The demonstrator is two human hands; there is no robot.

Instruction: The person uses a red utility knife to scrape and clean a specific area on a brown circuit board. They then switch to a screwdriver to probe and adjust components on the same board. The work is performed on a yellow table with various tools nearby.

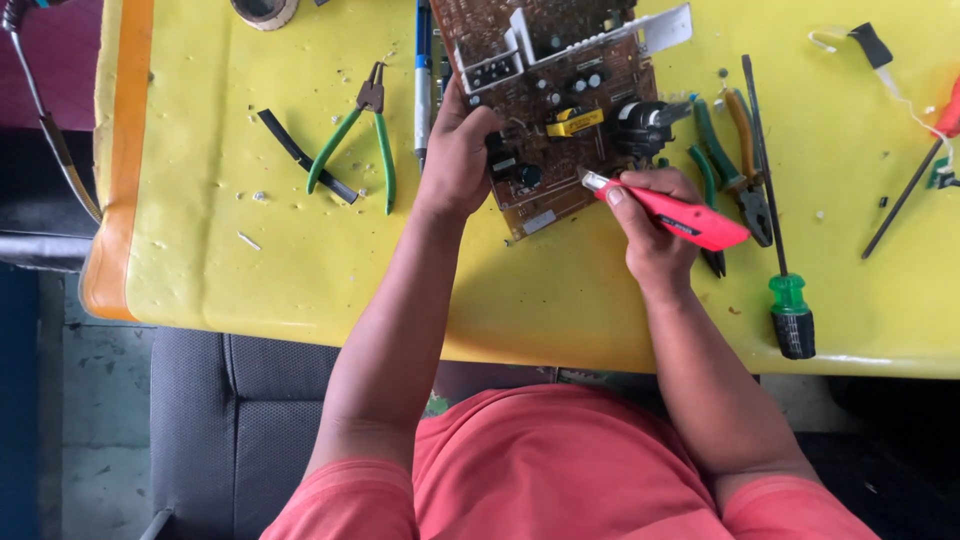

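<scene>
My left hand (458, 150) was clamped on the left edge of the brown circuit board studded with black and yellow components (560, 110), which lay tilted at the upper middle of the frame on the yellow table covering (300, 270). My fingers curled over the board's edge and pressed on its face, thumb side toward the table, so that hand was closed around the board, not loose.

My right hand (655, 225) was wrapped tight around a red plastic utility knife (670, 212). The thumb lay along the top of the handle, and the knife's pale metal tip pointed up and left, touching the board near its lower right edge, just below a black round component (640, 125). The rear of the handle stuck out toward the right of the frame, past my knuckles.

Left of the board, apart from my left hand, lay green-handled pliers (358, 140), open in a V, with a black strip (300, 155) just beside them. A blue and white pen-shaped tool (423, 70) rested right beside the board's left edge. On the right side, close to my knife hand, sat pliers with green and orange handles (735, 160) and a long screwdriver with a green and black handle (785, 290).
</scene>
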